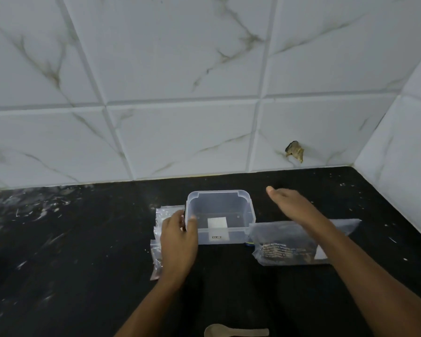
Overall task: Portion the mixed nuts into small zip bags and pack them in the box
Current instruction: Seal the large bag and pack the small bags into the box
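At the centre of the frame an open clear plastic box [220, 216] stands on the black table [83, 263], with nothing in it but a white label showing through the bottom. The left hand [177, 242] holds its lower-left corner, thumb hooked over the rim and fingers on the outer wall, so this grip is grasping the box. The right hand [294, 205], right of centre, hovers flat with straight fingers above the far end of the large bag of mixed nuts [292, 243], its grip released and holding nothing. The small zip bags [159, 229] lie in a loose stack just left of the box, partly under the left hand. A spoon [236, 331] lies at the bottom edge. No portion looks bagged yet. The likely risks: the light box could slide or tip if the left hand pulls at one corner; the slippery stack of bags may fan out or cling together when one is picked; and the big bag, lying flat beside the box, could spill nuts across the dark table if opened carelessly.
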{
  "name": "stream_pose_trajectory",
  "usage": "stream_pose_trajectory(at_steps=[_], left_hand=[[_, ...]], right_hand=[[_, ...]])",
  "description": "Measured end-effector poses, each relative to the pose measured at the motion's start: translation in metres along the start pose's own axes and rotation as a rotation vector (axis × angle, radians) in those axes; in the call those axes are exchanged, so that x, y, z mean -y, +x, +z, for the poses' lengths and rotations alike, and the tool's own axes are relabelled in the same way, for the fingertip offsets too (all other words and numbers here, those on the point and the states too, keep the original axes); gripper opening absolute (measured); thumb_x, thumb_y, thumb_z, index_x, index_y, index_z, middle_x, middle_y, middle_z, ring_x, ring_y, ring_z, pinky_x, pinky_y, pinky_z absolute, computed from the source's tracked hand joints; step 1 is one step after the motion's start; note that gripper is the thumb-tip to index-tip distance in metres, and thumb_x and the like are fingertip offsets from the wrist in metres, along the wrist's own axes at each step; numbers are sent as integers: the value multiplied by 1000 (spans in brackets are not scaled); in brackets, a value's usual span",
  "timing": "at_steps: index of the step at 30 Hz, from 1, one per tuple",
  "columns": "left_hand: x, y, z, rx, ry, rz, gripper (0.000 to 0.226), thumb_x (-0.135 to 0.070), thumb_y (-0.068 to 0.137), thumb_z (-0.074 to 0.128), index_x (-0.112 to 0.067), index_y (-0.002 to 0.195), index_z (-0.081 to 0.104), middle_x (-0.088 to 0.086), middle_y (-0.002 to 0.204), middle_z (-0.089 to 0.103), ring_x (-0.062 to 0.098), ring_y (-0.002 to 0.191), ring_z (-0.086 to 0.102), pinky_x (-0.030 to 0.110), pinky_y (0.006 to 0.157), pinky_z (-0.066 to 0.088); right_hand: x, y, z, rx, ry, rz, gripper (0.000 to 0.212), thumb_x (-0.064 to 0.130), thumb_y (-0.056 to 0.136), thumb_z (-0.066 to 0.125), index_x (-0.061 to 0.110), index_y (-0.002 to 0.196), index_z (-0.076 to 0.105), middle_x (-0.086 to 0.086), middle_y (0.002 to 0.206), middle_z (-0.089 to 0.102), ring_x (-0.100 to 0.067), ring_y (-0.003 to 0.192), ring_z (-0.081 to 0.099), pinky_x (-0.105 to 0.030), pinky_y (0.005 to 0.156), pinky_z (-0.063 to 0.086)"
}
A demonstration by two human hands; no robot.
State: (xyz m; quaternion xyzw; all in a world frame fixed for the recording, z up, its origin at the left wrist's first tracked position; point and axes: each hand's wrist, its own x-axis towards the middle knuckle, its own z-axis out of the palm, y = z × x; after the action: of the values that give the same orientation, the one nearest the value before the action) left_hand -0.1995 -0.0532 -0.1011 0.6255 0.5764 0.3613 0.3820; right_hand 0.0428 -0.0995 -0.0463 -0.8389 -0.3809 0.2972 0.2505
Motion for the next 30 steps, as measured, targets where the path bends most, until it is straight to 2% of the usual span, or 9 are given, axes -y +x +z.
stream_pose_trajectory(at_steps=[2,4,8,12,16,19,22,26,30], left_hand=[[-3,-17,7,48,-19,83,36,-30,98,53,-17,131,55,-2,124,55,9,107,56,24,86,51],[-5,-30,18,123,-33,87,32,-28,98,55,-19,128,57,-3,120,57,4,101,58,15,78,47],[-15,-45,49,351,-35,48,39,-27,96,59,-23,134,52,-6,104,63,4,90,62,11,69,47],[-23,-42,75,552,-58,-39,53,-28,93,64,-31,140,39,-4,99,65,6,89,63,13,69,48],[-19,-39,92,552,-75,-94,58,-25,92,66,-31,142,36,2,102,67,12,94,66,32,87,57],[-20,-39,97,526,-110,-110,41,-21,93,65,-29,129,48,-1,100,68,11,91,67,27,79,58],[-24,-40,98,442,-134,-67,26,-17,94,62,-37,106,51,-11,98,62,6,89,63,17,71,52],[-22,-38,104,406,-131,-133,13,-19,95,61,-31,99,57,-7,103,66,12,96,67,34,88,58],[-23,-40,105,405,-195,-200,6,-21,97,58,-25,97,62,-3,96,69,13,90,68,35,84,60]], right_hand=[[-20,-5,-20,-74,-22,-25,35,47,98,41,21,113,59,-5,114,63,-13,93,56,-35,85,44],[-40,-9,-39,-153,-50,14,29,42,97,47,19,111,59,-5,109,62,-13,87,55,-35,82,44],[-76,-22,-64,-332,14,154,45,31,95,56,12,135,49,-13,133,54,-29,118,52,-44,97,41],[-103,-31,-72,-437,155,259,54,26,94,58,10,143,40,-18,143,44,-35,127,46,-46,101,40],[-121,-35,-69,-348,362,325,63,34,94,57,15,148,31,-15,151,34,-35,134,38,-50,105,36],[-132,-34,-64,-213,510,329,63,35,92,60,23,147,31,-12,151,33,-34,133,40,-52,103,39],[-141,-31,-64,-155,575,320,59,22,90,64,27,143,37,-12,147,39,-32,126,47,-50,98,44],[-149,-28,-64,-147,561,356,58,2,85,65,20,136,45,-15,132,49,-30,114,55,-46,91,50],[-156,-33,-68,-157,499,358,36,-2,82,64,10,115,58,-17,116,58,-31,105,59,-48,95,50]])
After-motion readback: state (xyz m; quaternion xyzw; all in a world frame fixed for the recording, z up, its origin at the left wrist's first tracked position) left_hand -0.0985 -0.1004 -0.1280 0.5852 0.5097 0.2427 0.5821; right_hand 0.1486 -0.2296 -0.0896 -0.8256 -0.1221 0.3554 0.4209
